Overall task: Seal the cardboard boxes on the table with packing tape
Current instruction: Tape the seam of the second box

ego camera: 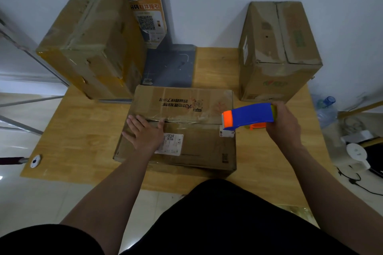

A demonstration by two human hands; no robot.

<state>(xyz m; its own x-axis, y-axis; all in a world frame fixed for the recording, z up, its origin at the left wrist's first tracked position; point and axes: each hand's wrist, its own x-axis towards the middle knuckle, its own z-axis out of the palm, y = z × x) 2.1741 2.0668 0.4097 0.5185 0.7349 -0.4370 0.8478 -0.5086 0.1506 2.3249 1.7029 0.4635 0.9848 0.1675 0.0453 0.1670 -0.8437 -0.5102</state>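
A: Your tape dispenser (248, 116) is at the right end of the flap seam on the middle box (186, 151), which lies flat at the centre of the table (68, 147). Tear off at a slant there and I'd expect the strip to wrinkle or lift at the edge.

B: And if you lift your left hand (145, 132) too soon, the flaps may spring up and pull the glossy tape (186, 119) loose. You have that hand spread flat, palm down, fingers on the seam's left end.

A: Your right hand (284, 122) is wrapped round the dispenser's back end. Whether its orange nose touches the cardboard can't be told.

B: The left box (89, 47) and the right box (277, 51) stand at the back, well apart from your hands
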